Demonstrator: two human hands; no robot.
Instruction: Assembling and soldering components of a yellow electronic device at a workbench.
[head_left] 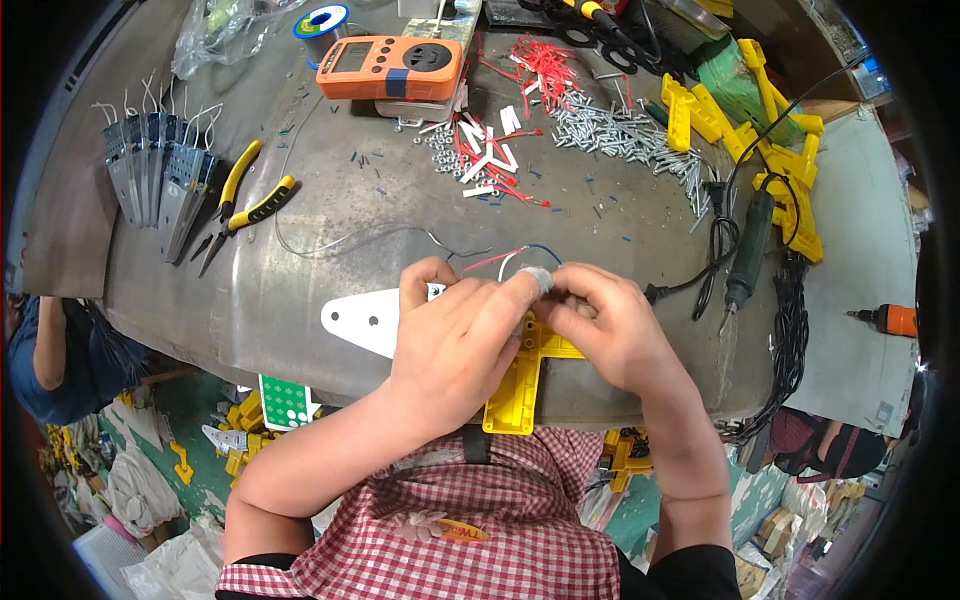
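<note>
Bending over the tabletop [330,200], this person has the left hand [455,335] curled round a white plate [355,320] with holes, its narrow end poking out to the left of that grip. A yellow handle [513,395] sits beneath and between both hands, its lower end showing nearest the apron [440,510]. The right hand [620,325] has its fingertips drawn together at the handle's upper part; from here I cannot tell whether they pinch anything. Just beyond the grip, thin wires [490,262] in red, white and blue stick out. Farther off to the left lie yellow-and-black pliers [235,210]; straight beyond, an orange meter [390,68] and a heap of screws [620,130]. Right of the grip rests a soldering iron [750,250], with more yellow pieces [795,200] past it.
</note>
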